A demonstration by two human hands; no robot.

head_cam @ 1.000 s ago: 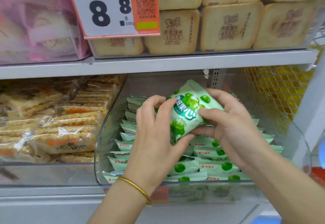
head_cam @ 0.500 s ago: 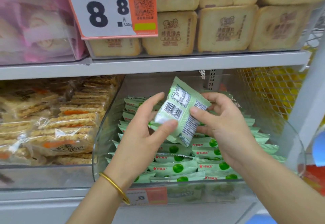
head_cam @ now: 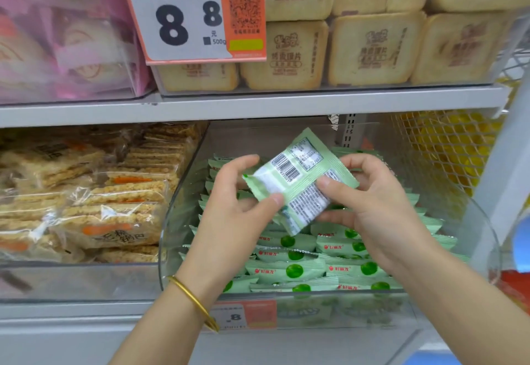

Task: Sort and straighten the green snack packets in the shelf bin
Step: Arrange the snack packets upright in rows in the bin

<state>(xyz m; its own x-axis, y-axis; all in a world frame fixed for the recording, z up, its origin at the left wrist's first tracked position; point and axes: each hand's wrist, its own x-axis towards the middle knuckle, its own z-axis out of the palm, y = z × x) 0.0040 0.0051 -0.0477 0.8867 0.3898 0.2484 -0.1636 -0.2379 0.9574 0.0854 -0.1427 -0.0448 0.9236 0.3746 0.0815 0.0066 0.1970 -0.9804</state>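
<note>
Head camera: a gold bangle (head_cam: 195, 298) circles the left wrist. The left hand (head_cam: 238, 212) and right hand (head_cam: 372, 207) both pinch one green packet (head_cam: 298, 181), thumbs on top, above the rows of packets (head_cam: 301, 271) in the clear bin (head_cam: 183, 221). A second ago its fruit-printed front faced up; now the barcode back shows, as half a second ago. Beyond the hands hangs a price tag (head_cam: 189, 15).
</note>
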